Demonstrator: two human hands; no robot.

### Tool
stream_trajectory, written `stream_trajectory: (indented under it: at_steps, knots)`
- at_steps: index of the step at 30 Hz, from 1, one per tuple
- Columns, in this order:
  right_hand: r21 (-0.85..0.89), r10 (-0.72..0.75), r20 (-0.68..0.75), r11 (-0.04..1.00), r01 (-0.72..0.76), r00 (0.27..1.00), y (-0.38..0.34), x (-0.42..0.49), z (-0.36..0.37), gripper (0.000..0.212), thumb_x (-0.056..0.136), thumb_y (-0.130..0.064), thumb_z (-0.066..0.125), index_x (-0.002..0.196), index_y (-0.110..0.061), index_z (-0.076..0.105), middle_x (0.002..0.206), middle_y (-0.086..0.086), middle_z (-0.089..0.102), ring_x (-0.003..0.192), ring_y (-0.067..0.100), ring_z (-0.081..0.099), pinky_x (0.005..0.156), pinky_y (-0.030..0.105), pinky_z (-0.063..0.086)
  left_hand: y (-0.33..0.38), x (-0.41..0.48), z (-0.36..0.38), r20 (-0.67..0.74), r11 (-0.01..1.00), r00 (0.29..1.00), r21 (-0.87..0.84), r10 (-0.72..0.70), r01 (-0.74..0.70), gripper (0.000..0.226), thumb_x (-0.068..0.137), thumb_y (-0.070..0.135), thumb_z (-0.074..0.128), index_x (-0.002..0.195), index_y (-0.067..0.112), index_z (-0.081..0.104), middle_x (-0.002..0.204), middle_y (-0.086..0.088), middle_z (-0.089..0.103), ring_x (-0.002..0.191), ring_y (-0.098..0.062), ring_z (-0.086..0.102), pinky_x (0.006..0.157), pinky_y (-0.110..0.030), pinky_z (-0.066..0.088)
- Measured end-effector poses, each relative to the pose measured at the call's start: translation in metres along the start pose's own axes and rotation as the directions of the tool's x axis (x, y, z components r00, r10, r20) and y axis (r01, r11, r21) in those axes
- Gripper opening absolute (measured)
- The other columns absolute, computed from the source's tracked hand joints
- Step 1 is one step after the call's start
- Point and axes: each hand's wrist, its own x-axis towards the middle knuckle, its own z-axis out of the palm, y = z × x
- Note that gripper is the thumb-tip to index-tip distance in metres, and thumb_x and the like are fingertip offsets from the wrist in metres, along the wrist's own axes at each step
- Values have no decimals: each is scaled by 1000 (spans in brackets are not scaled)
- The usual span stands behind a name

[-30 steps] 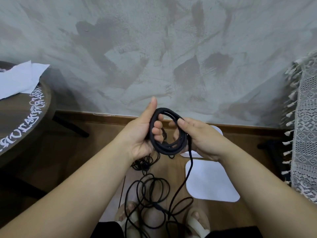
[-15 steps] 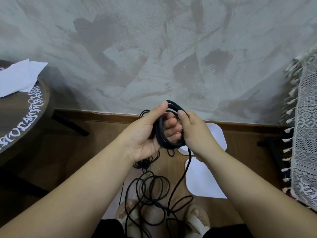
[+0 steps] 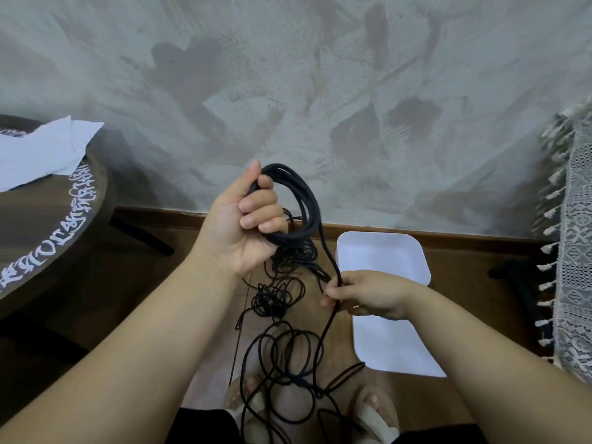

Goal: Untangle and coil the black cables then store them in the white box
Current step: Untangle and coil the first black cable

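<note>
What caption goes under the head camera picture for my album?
Left hand holds the black cable coil; right hand pinches its loose strand near the white box.

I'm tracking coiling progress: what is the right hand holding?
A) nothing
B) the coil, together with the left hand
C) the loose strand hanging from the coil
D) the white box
C: the right hand pinches the strand running down from the coil, which only the left hand grips.

Wooden floor [image 3: 464, 261] with tangled black cables [image 3: 272, 299] beside a white box [image 3: 381, 254].
</note>
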Motion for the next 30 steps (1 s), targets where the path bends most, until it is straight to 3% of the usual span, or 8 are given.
stream_trajectory:
  at_steps: [6, 11, 14, 16, 20, 21, 24, 30]
  knots:
    - [-27, 7, -234, 1000, -14, 972, -3, 2, -1, 28, 100, -28, 45, 92, -4, 56, 71, 7, 65, 57, 15, 58, 60, 23, 47, 2, 8, -12, -343, 959, 900, 182, 270, -218, 35, 99, 37, 41, 70, 18, 45, 42, 9, 39, 33, -2, 35, 40, -14, 34]
    - [-697, -198, -125, 715, 56, 972, -30, -12, 19, 33, 101, -36, 38, 98, -17, 64, 84, -7, 56, 85, 15, 51, 67, 19, 36, -6, 11, -18, -320, 779, 829, 593, 459, -203, 27, 98, 30, 48, 76, 15, 47, 49, 7, 50, 40, -8, 44, 46, -19, 42]
    - [-835, -287, 101, 497, 238, 953, -49, -28, 36, 31, 99, -37, 44, 74, -21, 52, 71, -8, 49, 72, 12, 45, 60, 20, 33, -13, 6, -16, -169, 434, 841, 897, 514, -85, 27, 98, 31, 47, 79, 12, 51, 51, 5, 58, 44, -8, 54, 50, -17, 46]
    - [-850, -437, 181, 381, 363, 881, -60, -38, 37, 25, 96, -34, 50, 82, -15, 60, 75, -3, 56, 67, 8, 41, 62, 22, 36, -18, 1, -8, -57, 207, 891, 977, 450, -42, 25, 98, 29, 47, 85, 9, 53, 56, 1, 62, 48, -7, 59, 50, -11, 46]
    - [-784, -762, 1, 401, 474, 647, -73, -61, 20, 16, 80, -34, 71, 84, -18, 70, 77, -4, 68, 76, 10, 56, 64, 24, 43, -27, -1, -1, 77, -221, 957, 975, 278, -14, 28, 94, 34, 51, 88, 7, 56, 73, -8, 66, 69, -17, 61, 66, -28, 47]
    - [-743, -790, -86, 457, 489, 607, -74, -66, 16, 16, 75, -32, 76, 78, -20, 67, 72, -6, 67, 73, 10, 58, 62, 26, 46, -28, -2, 2, 61, -218, 968, 976, 244, -7, 28, 94, 33, 51, 89, 6, 56, 75, -10, 66, 70, -22, 60, 66, -34, 47]
    - [-641, -795, -292, 575, 508, 531, -70, -74, 9, 32, 64, -33, 82, 69, -29, 51, 64, -9, 59, 63, 11, 55, 59, 33, 48, -29, -7, 12, -31, 151, 999, 988, 44, 24, 27, 96, 30, 51, 82, 7, 54, 53, -3, 60, 46, -20, 55, 49, -28, 47]
    - [-436, -729, -450, 684, 585, 516, -70, -74, 6, 36, 51, -51, 74, 66, -29, 50, 62, -8, 58, 61, 8, 52, 61, 25, 45, -26, -6, 19, -107, 489, 955, 840, -275, 235, 36, 90, 39, 48, 65, 13, 47, 36, 2, 33, 26, -7, 23, 35, -15, 22]
